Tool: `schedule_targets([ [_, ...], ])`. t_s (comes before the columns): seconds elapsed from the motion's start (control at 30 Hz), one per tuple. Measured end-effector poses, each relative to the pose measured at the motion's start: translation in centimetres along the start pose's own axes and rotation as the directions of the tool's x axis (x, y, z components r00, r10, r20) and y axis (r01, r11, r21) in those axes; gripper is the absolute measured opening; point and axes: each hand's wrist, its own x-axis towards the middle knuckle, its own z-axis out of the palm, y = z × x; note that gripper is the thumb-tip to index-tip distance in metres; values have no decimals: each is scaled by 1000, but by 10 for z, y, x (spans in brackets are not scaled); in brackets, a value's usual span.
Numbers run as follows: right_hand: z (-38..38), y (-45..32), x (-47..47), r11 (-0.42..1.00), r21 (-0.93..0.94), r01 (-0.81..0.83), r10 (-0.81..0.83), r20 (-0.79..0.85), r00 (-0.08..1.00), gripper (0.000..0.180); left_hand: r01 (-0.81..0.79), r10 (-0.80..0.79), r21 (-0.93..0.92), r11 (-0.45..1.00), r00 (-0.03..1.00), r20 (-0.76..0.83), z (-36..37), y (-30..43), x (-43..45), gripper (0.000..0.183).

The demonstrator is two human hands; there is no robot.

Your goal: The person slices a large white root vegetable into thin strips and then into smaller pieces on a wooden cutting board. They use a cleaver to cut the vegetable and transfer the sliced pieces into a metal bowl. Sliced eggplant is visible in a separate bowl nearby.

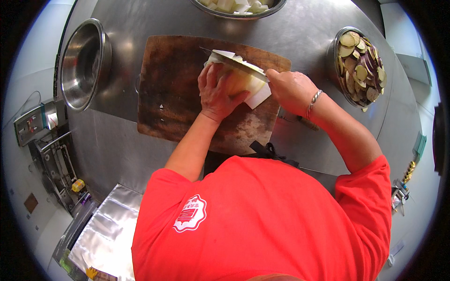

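On the brown wooden cutting board (172, 80) lies a pale, thick-fleshed vegetable (246, 82), possibly winter melon, partly cut. My left hand (219, 87) presses on it from the left with fingers spread over its top. In my right hand (291, 89) is the handle of a kitchen knife (239, 65), mostly hidden by my fingers. The blade runs across the vegetable's far side, its tip pointing to the upper left. Flat white pieces show beyond the blade and beside the right hand. How deep the blade sits, I cannot tell.
A metal bowl (104, 66) stands left of the board on the steel table (130, 21). At the back, another bowl (239, 15) holds white chunks. Sliced eggplant (362, 70) fills a bowl on the right. A wooden handle (309, 123) lies under my right forearm.
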Motion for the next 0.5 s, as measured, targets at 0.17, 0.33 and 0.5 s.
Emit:
schedule_targets([
  [0.17,28,-8,26,999,46,-23,26,-63,998,13,6,-9,-67,998,998,-55,1,3,1,70],
  [0.33,36,-2,30,999,40,18,-11,-170,985,15,-20,17,-42,999,998,-63,2,0,0,71],
  [0.5,16,3,25,998,49,39,-30,-171,985,17,-55,56,17,998,994,-97,5,-3,0,69],
])
